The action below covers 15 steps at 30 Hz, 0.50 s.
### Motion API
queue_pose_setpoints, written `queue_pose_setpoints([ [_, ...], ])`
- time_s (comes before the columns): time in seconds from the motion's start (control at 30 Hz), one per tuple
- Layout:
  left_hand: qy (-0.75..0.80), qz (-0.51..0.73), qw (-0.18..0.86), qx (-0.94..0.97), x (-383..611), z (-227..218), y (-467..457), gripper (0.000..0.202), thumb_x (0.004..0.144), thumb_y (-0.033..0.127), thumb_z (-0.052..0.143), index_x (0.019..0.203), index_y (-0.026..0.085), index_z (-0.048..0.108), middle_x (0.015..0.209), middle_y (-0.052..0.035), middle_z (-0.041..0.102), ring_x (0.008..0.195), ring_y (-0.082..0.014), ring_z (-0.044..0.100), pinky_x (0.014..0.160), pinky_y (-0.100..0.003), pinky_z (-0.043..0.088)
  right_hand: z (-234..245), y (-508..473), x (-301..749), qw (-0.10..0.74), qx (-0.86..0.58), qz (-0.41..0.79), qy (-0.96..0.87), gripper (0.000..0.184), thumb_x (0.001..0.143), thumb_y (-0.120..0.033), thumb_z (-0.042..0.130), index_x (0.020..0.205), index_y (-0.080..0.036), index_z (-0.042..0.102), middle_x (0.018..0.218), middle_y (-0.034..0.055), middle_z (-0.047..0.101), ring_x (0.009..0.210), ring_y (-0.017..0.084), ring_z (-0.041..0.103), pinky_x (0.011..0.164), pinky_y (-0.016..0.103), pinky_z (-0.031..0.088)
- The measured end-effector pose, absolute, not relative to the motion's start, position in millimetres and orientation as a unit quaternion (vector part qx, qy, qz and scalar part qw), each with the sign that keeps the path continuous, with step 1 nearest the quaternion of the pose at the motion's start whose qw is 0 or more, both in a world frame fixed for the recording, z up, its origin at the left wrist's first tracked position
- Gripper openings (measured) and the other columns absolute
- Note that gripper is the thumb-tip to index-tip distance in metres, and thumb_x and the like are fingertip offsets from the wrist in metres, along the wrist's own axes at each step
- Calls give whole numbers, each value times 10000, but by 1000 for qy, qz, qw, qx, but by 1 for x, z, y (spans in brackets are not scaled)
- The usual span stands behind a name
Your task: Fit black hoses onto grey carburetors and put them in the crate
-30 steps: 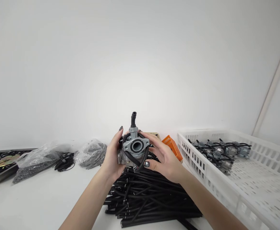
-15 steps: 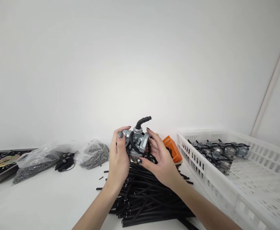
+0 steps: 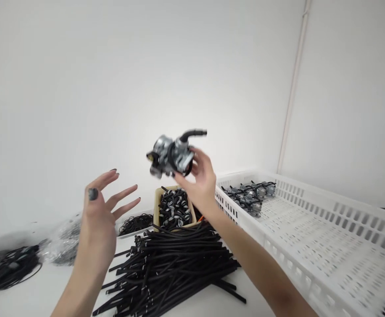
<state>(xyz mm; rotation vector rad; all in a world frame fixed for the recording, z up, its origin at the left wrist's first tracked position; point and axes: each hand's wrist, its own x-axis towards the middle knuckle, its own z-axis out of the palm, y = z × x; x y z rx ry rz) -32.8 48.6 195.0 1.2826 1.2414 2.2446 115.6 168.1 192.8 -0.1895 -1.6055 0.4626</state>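
Note:
My right hand [image 3: 201, 181] holds up a grey metal carburetor [image 3: 171, 155] with a black hose looped round it and a bent black elbow on top. It is raised above a tan box of black-and-white clips [image 3: 175, 208]. My left hand [image 3: 101, 216] hovers to the left with its fingers spread and nothing in it. Below both hands lies a pile of black rubber hoses [image 3: 172, 268] on the white table.
A white slotted crate [image 3: 314, 251] at the right holds several finished carburetors [image 3: 248, 196] in its far corner. Clear bags of small parts [image 3: 60, 242] and a coil of black rings [image 3: 12, 266] lie at the left. An orange item shows just behind the hose pile.
My left hand let go of the carburetor and opened out to the left. My right hand lifted the carburetor higher. The view swung to the right.

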Motion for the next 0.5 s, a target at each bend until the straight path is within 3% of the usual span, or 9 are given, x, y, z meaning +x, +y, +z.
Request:
queue_pose_setpoints([
  [0.13, 444, 770, 147, 434, -28, 199, 43, 430, 852, 680, 494, 1092, 340, 605, 1415, -30, 465, 1016, -285, 672, 724, -409, 641, 272, 218, 129, 670, -166, 21, -723, 760, 967, -432, 541, 1563, -356, 76, 1589, 46, 249, 1436, 246, 343, 1120, 409, 439],
  [0.2, 458, 768, 138, 426, -25, 201, 42, 427, 863, 671, 488, 1089, 327, 600, 1423, -26, 464, 1035, -296, 664, 727, -427, 638, 306, 252, 142, 653, -196, -61, -729, 751, 981, -431, 497, 1573, -304, 52, 1574, 70, 275, 1444, 265, 315, 1110, 446, 427],
  [0.27, 472, 762, 135, 423, -23, 202, 42, 467, 857, 685, 493, 1081, 287, 590, 1434, -35, 460, 1030, -303, 665, 714, -433, 641, 329, 283, 161, 627, -219, -106, -740, 692, 952, -349, 524, 1547, -235, 190, 1479, 91, 432, 1392, 272, 393, 1081, 457, 436],
  [0.37, 473, 766, 130, 415, -25, 204, 41, 474, 839, 677, 535, 1038, 250, 581, 1417, -37, 492, 980, -286, 679, 645, -391, 644, 337, 317, 201, 558, -276, -143, -770, 623, 791, -219, 656, 1387, -184, 475, 1299, 70, 608, 1228, 271, 552, 1033, 416, 459],
  [0.43, 468, 771, 120, 416, -29, 204, 41, 436, 825, 646, 570, 1010, 251, 577, 1380, -36, 531, 952, -280, 690, 610, -374, 643, 325, 333, 232, 459, -363, -159, -795, 610, 711, -175, 696, 1306, -203, 564, 1235, 44, 654, 1158, 255, 592, 1003, 364, 462],
  [0.5, 476, 751, 89, 449, -34, 202, 41, 425, 841, 638, 538, 1028, 257, 562, 1348, -47, 553, 943, -291, 700, 611, -395, 649, 305, 345, 264, 329, -477, -156, -800, 631, 707, -176, 695, 1320, -257, 566, 1270, 11, 646, 1177, 232, 578, 998, 313, 445],
])
